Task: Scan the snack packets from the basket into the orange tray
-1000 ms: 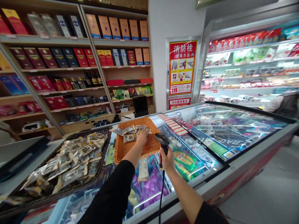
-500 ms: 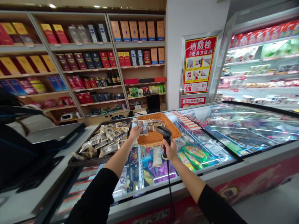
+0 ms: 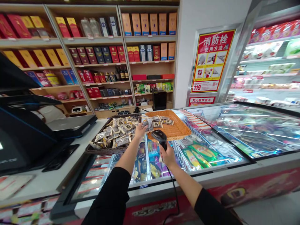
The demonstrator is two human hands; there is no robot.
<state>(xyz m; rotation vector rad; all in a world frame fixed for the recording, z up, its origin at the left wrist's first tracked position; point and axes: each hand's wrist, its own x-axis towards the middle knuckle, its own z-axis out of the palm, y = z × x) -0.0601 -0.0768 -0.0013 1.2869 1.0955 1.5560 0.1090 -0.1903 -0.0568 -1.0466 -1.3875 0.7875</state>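
My left hand point(image 3: 140, 130) is closed on a small clear snack packet point(image 3: 148, 124) at the left rim of the orange wicker basket point(image 3: 180, 131). Several similar packets lie in that basket's far left part. In my right hand point(image 3: 167, 153) is a black barcode scanner point(image 3: 159, 136), its head tilted toward the packet and its cord hanging down over the freezer front. To the left, a dark woven basket point(image 3: 103, 152) is heaped with more of these packets. Both baskets rest on the glass top of a chest freezer point(image 3: 154, 184).
A checkout counter point(image 3: 44, 184) with a black terminal point(image 3: 18, 134) and a flat grey-topped device point(image 3: 67, 123) stands at left. Shelves of boxed bottles point(image 3: 103, 56) line the back wall. A red notice point(image 3: 212, 61) hangs beside a lit refrigerated display point(image 3: 269, 68).
The view has turned left, so the scene sits further right. My right hand has brought the scanner down and left, closer to the packet in my left hand.
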